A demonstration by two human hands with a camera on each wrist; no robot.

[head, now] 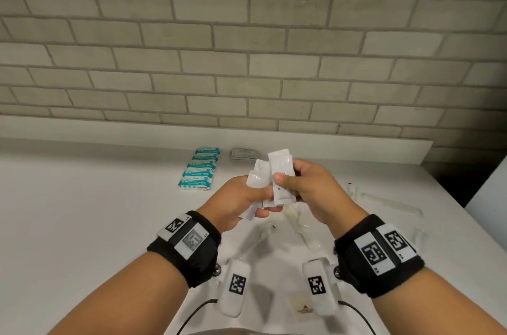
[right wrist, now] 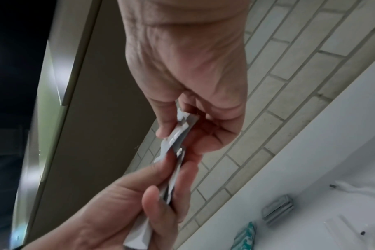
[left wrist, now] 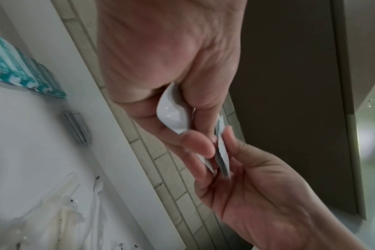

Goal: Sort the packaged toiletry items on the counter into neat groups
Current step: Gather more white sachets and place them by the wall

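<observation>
Both hands are raised over the white counter (head: 82,211) with a small bunch of white sachets (head: 281,170) between them. My left hand (head: 260,201) grips the lower ends of the sachets (left wrist: 172,116), thumb on top. My right hand (head: 285,183) pinches one upright sachet (right wrist: 178,133) between thumb and fingers, against the left hand's bunch. A row of teal-and-white packets (head: 199,168) lies lined up at the back of the counter. A short stack of grey packets (head: 244,154) sits just right of them.
Clear-wrapped slender items (head: 389,203) lie on the counter to the right, and more clear wrappers (head: 296,225) lie under my hands. A tiled wall (head: 247,46) rises behind a low ledge. The counter ends at a dark gap (head: 452,183) on the right.
</observation>
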